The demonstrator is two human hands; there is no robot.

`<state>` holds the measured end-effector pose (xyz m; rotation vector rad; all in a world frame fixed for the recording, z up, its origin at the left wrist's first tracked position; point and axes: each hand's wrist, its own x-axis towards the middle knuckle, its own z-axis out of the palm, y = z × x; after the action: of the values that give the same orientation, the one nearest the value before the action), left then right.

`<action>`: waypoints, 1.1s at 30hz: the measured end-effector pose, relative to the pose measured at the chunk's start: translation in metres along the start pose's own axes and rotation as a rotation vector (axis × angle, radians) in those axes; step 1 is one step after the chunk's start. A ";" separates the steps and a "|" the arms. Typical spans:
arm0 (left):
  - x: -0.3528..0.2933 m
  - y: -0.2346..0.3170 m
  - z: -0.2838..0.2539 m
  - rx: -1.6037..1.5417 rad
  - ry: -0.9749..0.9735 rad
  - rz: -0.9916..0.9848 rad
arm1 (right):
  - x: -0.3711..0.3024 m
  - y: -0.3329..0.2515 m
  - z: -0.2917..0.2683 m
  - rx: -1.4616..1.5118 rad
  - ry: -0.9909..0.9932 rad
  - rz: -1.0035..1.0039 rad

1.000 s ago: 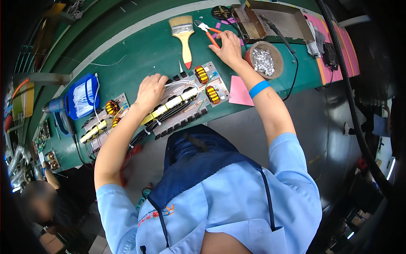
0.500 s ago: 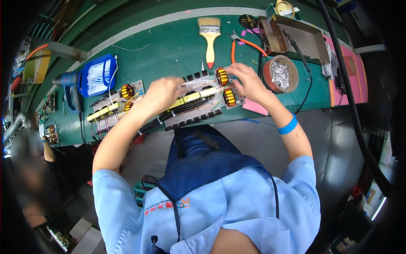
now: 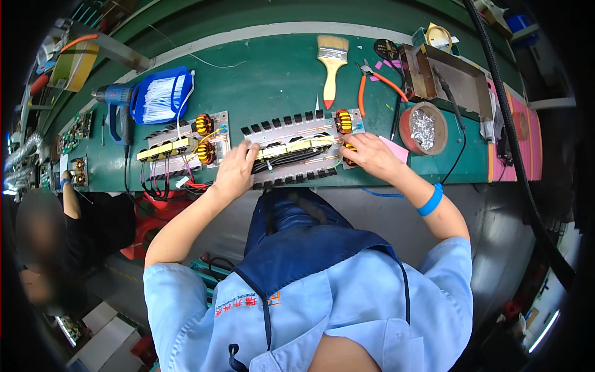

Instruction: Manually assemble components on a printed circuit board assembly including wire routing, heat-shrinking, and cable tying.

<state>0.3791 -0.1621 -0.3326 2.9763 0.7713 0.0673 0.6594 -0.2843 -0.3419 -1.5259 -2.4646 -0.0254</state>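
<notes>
Lying on the green bench in front of me is a long circuit board [image 3: 297,162] with rows of black components along both edges. Yellow-wrapped transformers run down its middle, beside a bundle of black wires [image 3: 282,162]. My left hand [image 3: 235,170] grips the board's left end, its fingertips bent over the edge. At the opposite end, my right hand [image 3: 372,155] holds the board by a yellow-and-black ring coil, partly covering it. A second ring coil [image 3: 344,121] shows above that hand. Both thumbs are largely hidden.
A similar wired board [image 3: 176,152] lies left, near a heat gun [image 3: 116,102] and a blue tray of white ties [image 3: 162,93]. Behind are a brush [image 3: 331,68] and orange-handled cutters [image 3: 362,93]. Right: a round tub [image 3: 423,128] and soldering iron [image 3: 445,87]. Another person sits far left.
Both hands have come down from above the board onto its two ends. The board now lies straighter across the bench. My view has shifted slightly.
</notes>
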 end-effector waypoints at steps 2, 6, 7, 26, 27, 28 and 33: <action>-0.004 -0.004 0.006 -0.243 -0.081 -0.048 | 0.000 0.004 -0.001 0.001 -0.042 -0.065; -0.008 0.000 -0.017 -0.322 -0.050 -0.089 | 0.005 0.006 -0.029 0.064 -0.126 -0.076; -0.009 0.003 -0.030 -0.354 -0.058 -0.114 | 0.007 0.003 -0.043 0.121 -0.165 -0.046; -0.088 -0.038 0.026 -2.216 -0.439 -1.015 | 0.010 -0.048 -0.004 2.437 -0.094 0.813; -0.087 -0.035 0.026 -2.189 -0.428 -1.018 | 0.010 -0.047 0.004 2.436 -0.088 0.820; -0.086 -0.033 0.026 -2.163 -0.419 -1.020 | 0.010 -0.047 0.013 2.535 -0.137 0.835; -0.084 -0.021 0.026 -2.020 -0.385 -1.031 | 0.014 -0.049 0.013 2.524 -0.150 0.945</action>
<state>0.2970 -0.1863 -0.3627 0.5704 1.0067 0.1027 0.6076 -0.2921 -0.3459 -0.7205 -0.0517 2.0616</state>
